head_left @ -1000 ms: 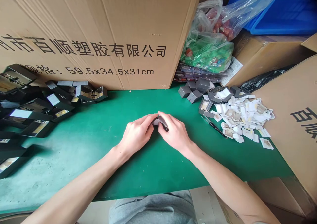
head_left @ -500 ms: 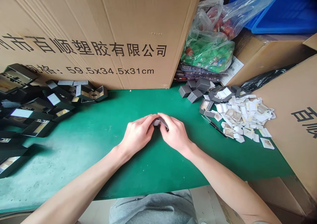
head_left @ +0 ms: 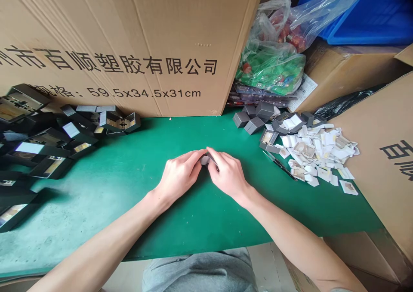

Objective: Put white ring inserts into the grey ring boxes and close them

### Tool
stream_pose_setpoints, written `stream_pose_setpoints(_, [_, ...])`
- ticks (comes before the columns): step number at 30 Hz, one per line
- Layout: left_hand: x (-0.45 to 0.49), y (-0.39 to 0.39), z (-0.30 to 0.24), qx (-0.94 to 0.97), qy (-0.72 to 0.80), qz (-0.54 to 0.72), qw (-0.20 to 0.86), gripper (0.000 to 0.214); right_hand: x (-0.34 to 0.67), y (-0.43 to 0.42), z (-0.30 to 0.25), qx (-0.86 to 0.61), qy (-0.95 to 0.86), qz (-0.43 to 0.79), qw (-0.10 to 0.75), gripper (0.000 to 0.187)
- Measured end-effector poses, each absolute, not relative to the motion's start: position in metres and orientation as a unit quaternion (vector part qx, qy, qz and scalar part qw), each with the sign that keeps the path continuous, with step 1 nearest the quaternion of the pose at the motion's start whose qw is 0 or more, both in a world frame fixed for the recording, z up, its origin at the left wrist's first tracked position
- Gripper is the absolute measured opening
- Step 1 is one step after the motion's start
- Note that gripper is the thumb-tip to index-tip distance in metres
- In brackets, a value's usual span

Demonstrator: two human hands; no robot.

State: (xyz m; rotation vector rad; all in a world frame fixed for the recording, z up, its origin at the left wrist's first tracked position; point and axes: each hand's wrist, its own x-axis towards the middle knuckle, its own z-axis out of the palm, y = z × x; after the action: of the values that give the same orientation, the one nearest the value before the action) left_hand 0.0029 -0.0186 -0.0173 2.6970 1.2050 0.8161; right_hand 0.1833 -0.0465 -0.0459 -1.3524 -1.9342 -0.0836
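Observation:
Over the middle of the green tabletop [head_left: 180, 132], my left hand [head_left: 180, 171] and my right hand [head_left: 229, 173] meet at the fingertips. Both are closed around a small dark hinged box [head_left: 211, 158], which looks like the little jewelry boxes lying about. Most of it is covered by my fingers; a dark edge and a pale grey-white patch show between my thumbs. Whether anything sits inside the box is hidden.
Open dark boxes [head_left: 51, 165] are heaped at the left. On the right lie closed grey boxes [head_left: 254, 125], black tweezers [head_left: 280, 165] and a pile of white inserts [head_left: 309, 147]. A large carton [head_left: 145, 25] stands behind; plastic bags [head_left: 272, 63] and a blue bin [head_left: 371, 38] sit back right.
Both hands stay in nearly the same place. The box between them has tilted slightly, and a little less of its dark side shows by my right thumb.

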Motion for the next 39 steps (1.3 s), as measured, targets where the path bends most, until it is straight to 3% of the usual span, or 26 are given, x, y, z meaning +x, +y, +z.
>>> stream_pose_setpoints(13, [0.0052,-0.0205,-0.0149,0.873,0.398,0.278,0.044,0.032,0.1813,-0.0486,-0.0448,-0.530,-0.745,-0.032,0.404,0.033])
stream_pose_setpoints(22, [0.0045,-0.0202,-0.0146,0.880,0.405,0.245,0.036,0.044,0.1817,-0.0485,-0.0417,-0.553,-0.754,0.035,0.353,0.043])
stream_pose_setpoints(32, [0.0066,-0.0210,-0.0174,0.883,0.394,0.252,0.044,0.039,0.1791,-0.0484,-0.0410,-0.548,-0.738,0.094,0.384,0.044])
stream_pose_setpoints(39, [0.0037,-0.0196,-0.0171,0.890,0.363,0.275,0.036,0.032,0.1808,-0.0485,-0.0429,-0.549,-0.739,0.060,0.385,0.042])
